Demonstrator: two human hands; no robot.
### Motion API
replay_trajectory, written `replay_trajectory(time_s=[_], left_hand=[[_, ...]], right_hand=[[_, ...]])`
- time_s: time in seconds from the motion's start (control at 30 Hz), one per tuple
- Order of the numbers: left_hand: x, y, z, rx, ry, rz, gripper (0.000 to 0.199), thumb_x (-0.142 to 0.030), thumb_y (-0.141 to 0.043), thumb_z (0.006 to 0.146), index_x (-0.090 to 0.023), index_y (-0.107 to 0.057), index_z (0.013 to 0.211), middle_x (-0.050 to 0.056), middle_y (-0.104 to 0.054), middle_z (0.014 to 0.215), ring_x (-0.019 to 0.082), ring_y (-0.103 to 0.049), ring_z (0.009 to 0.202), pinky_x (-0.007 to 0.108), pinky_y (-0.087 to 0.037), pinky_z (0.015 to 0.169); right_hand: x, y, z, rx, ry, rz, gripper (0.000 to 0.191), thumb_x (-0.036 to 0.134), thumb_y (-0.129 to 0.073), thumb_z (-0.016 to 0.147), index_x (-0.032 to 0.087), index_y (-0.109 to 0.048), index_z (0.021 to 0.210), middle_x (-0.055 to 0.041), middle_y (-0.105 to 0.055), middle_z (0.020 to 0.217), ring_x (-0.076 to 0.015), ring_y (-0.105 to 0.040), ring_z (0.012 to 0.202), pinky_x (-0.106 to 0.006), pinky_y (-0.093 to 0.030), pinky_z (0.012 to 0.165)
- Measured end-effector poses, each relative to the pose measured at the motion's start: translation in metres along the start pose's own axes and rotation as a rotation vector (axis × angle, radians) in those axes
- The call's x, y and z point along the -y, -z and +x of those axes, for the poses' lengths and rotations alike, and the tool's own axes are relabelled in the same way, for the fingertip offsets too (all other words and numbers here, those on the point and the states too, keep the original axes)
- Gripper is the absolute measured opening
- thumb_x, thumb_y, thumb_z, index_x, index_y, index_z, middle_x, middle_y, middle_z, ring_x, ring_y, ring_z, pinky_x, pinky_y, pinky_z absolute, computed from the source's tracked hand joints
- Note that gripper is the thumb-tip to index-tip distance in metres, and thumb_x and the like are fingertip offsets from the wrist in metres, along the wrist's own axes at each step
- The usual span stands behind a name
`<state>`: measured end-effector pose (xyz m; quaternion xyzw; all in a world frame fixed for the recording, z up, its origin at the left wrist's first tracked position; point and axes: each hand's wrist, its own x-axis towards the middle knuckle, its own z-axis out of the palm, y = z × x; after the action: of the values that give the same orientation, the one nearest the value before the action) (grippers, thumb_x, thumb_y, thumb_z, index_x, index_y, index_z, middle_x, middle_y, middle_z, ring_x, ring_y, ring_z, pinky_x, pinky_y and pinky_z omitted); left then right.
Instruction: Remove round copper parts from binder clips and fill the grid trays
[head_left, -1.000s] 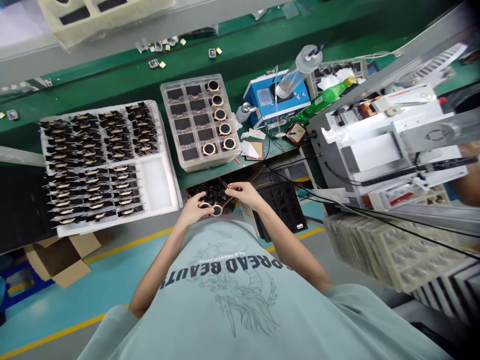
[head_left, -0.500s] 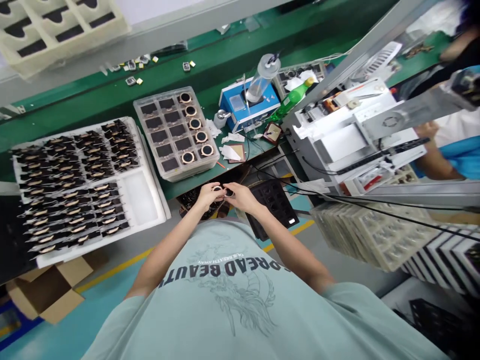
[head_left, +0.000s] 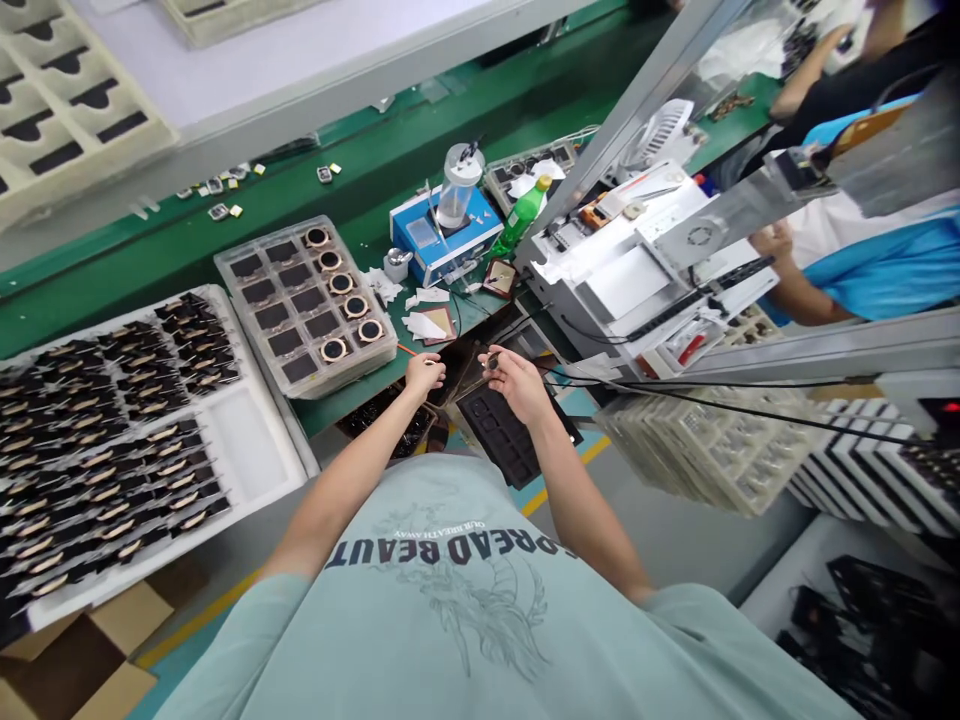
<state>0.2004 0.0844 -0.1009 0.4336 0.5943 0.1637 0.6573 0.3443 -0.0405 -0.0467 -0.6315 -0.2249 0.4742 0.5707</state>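
At the table's front edge, my left hand (head_left: 425,373) is closed in a pinch; what it holds, if anything, is too small to make out. To its right, my right hand (head_left: 517,384) grips a small round dark watch-case-like piece (head_left: 492,363) between thumb and fingers. Beyond my left hand stands a clear compartment tray (head_left: 281,384), with several gold-rimmed round pieces (head_left: 342,284) along its right column and lower row. A thin orange stick (head_left: 407,349) lies on the green table close to my left fingers.
On the left, a white foam tray (head_left: 259,465) carries rows of black parts. A blue device (head_left: 420,255), a green bottle (head_left: 523,215) and a white machine (head_left: 600,280) stand behind. Below my right hand is a black tray (head_left: 499,435). A co-worker's arm (head_left: 799,285) shows at right.
My hands were together and have moved apart, the right one turning palm up with the round piece. The camera view has swung, so the table's things appear farther left.
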Motion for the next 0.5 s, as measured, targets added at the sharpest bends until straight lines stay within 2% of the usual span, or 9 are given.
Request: replay_trajectory(time_s=[0.13,0.27,0.33,0.4,0.5], left_hand=[[-0.009,-0.011,0.01,0.038,0.03,0.025,0.048,-0.008,-0.071,0.065,-0.014,-0.064,0.112,0.005,-0.067,0.084,0.013,-0.064,0.074,0.025,-0.054,0.067],[-0.018,-0.006,0.005,0.085,0.05,0.012,0.043,-0.01,-0.074,0.065,-0.015,-0.064,0.106,0.005,-0.067,0.083,0.014,-0.065,0.073,0.027,-0.055,0.069],[-0.019,0.01,-0.008,0.112,0.059,-0.021,0.036,-0.012,-0.076,0.065,-0.015,-0.064,0.099,0.004,-0.066,0.077,0.014,-0.065,0.068,0.026,-0.054,0.065],[-0.014,0.034,-0.03,0.123,0.06,-0.069,0.03,-0.014,-0.077,0.065,-0.015,-0.064,0.092,0.003,-0.064,0.072,0.013,-0.064,0.062,0.024,-0.052,0.06],[0.004,0.077,-0.075,0.09,0.05,-0.16,0.026,-0.018,-0.078,0.066,-0.015,-0.065,0.087,0.001,-0.061,0.065,0.01,-0.058,0.054,0.021,-0.046,0.052]], right_hand=[[0.005,0.004,-0.007,-0.002,-0.074,0.067,0.047,0.051,-0.063,0.086,0.022,-0.059,0.122,-0.012,-0.07,0.126,-0.0199,-0.072,0.089,-0.031,-0.058,0.07],[0.005,0.003,-0.006,-0.031,-0.079,0.012,0.042,0.048,-0.058,0.09,0.021,-0.058,0.121,-0.0131,-0.07,0.126,-0.0224,-0.073,0.095,-0.035,-0.059,0.077],[0.006,-0.003,-0.004,-0.012,-0.07,-0.021,0.04,0.049,-0.057,0.091,0.02,-0.059,0.119,-0.0128,-0.071,0.122,-0.0221,-0.073,0.094,-0.036,-0.058,0.08],[0.01,-0.015,-0.002,0.056,-0.042,-0.116,0.039,0.05,-0.053,0.093,0.02,-0.061,0.115,-0.0116,-0.073,0.115,-0.022,-0.072,0.093,-0.036,-0.057,0.08],[0.025,-0.052,0.001,0.22,0.155,-0.432,0.036,0.048,-0.05,0.094,0.02,-0.069,0.102,-0.0089,-0.073,0.104,-0.0231,-0.068,0.099,-0.038,-0.054,0.087]])
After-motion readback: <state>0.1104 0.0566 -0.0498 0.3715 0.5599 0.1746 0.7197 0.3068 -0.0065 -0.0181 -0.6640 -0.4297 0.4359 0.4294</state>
